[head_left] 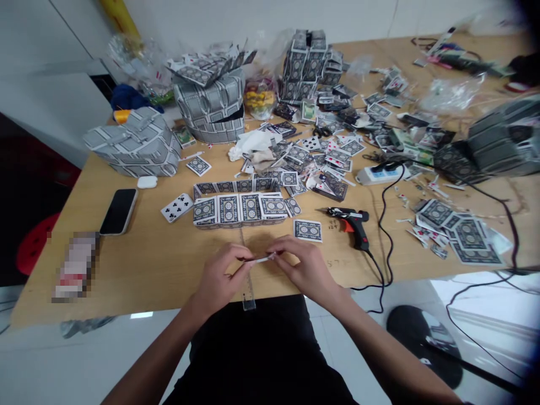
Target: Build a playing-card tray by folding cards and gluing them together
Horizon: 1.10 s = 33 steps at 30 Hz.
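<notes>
Both hands meet near the front edge of the wooden table (139,264). My left hand (221,275) and my right hand (306,267) each pinch one end of a thin card (264,259) held edge-on between them. A clear ruler (248,287) lies on the table under the hands and sticks out past the edge. Just beyond the hands sits a long block of glued playing cards (240,208), and a single face-down card (307,230) lies to its right.
A black and orange glue gun (352,220) lies right of the hands, its cord running to a white power strip (375,173). A black phone (118,210) and white earbud case (147,181) lie left. Card-covered boxes (135,143), card stacks (310,64) and scattered cards fill the back.
</notes>
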Available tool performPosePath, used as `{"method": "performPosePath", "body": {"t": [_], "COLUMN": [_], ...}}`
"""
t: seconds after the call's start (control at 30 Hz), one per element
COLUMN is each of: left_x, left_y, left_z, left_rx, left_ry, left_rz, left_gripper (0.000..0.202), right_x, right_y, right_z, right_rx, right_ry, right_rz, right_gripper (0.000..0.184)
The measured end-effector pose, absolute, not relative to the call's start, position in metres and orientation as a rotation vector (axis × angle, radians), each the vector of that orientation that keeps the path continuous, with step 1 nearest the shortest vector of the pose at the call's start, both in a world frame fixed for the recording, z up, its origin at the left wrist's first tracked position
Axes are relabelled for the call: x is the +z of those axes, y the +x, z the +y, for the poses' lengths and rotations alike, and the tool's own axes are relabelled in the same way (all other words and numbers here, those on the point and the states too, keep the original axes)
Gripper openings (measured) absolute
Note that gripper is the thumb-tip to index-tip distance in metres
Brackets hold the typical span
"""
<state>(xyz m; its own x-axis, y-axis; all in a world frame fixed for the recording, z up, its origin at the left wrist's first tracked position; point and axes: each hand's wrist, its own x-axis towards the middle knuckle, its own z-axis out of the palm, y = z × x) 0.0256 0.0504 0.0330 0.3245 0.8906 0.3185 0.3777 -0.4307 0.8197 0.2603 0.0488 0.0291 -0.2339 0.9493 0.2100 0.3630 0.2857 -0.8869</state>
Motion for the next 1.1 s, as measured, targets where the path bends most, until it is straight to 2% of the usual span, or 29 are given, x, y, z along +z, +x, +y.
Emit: {"method": "performPosePath", "body": {"t": [0.17,0.37,0.67,0.9,1.1], "left_x": [0.068,0.104,0.083,0.077,0.078], "left_y": [0.034,0.042,0.06,0.071,0.071], "left_z": [0.093,0.18,0.268,0.276,0.269], "left_rx": [1.058,0.826,0.423,0.25,0.27], "left_ry": [2.258,2.582,2.628,2.612,2.573], "left_rz": [1.027,1.045,1.232,1.277,1.295], "left_gripper": [0.007,0.013,0.016,0.018,0.018], "right_x": [0.061,0.08,0.047,0.034,0.028], "right_y": [0.273,0.277,0.28,0.287,0.29], "right_z": [0.087,0.171,0.239,0.244,0.247], "right_rx": [0.748,0.589,0.494,0.524,0.594], "right_ry": [-1.165,-1.136,-1.287,-1.312,-1.314], "right_rz": [-1.956,-1.875,-1.87,-1.893,-1.842], "right_gripper": [0.008,0.005,0.005,0.011,0.013]}}
